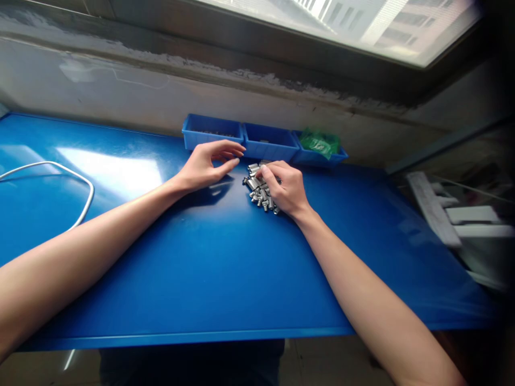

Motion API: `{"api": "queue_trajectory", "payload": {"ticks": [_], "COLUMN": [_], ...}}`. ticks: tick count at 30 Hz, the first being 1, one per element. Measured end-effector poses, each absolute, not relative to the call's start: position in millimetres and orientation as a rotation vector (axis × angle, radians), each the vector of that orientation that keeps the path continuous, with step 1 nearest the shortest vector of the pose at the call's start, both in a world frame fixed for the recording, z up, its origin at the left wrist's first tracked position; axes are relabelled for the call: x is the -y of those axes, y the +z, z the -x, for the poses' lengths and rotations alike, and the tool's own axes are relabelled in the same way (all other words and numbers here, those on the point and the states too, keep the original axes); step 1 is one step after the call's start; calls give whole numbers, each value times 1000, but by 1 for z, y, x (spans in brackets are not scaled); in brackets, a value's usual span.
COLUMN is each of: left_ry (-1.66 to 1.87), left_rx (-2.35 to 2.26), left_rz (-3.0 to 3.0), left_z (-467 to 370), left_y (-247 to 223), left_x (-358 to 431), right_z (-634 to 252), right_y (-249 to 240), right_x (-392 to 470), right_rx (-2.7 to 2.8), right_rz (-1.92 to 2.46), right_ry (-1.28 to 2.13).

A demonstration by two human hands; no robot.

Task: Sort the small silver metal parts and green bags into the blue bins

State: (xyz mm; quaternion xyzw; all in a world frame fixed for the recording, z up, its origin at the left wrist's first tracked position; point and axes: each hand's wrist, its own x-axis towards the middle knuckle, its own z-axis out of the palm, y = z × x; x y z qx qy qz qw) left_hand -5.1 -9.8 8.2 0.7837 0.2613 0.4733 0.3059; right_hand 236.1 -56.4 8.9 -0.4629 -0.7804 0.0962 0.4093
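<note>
Several small silvery metal pieces [254,185], some of them cylindrical and some like short bolts, lie in a loose pile on the blue table [209,268]. Over the right side of this pile is my right hand [286,186], thumb and fingers pinched together among the parts; whatever sits between the fingertips is too small to make out. My left hand [209,163] hovers just left of the pile, fingers stretched and thumb apart, with nothing in it. Part of the pile is hidden under my right hand.
Behind the hands, three blue bins stand in a row: a left bin [213,128] with small parts, a middle bin [270,140], and a right bin [311,156] holding a green plastic bag [321,142]. A white cable [90,195] curves at left. Pale equipment [478,230] stands at right.
</note>
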Motion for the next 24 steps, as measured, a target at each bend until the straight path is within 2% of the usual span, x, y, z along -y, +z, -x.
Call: {"api": "queue_trajectory", "payload": {"ticks": [7,15,24], "left_ry": [938,1007,919], "left_rx": [-394,-485,-602], "left_rz": [-2648,-2589,-2525], "left_z": [1,2,2], "left_y": [5,3,4], "left_x": [20,16,15], "right_z": [-235,-235,-235], "right_y": [11,11,12], "right_x": [58,58,58], "right_rx": [1971,1971,1970], "right_rz": [1170,1165,1170], "right_ry": [225,224,240]}}
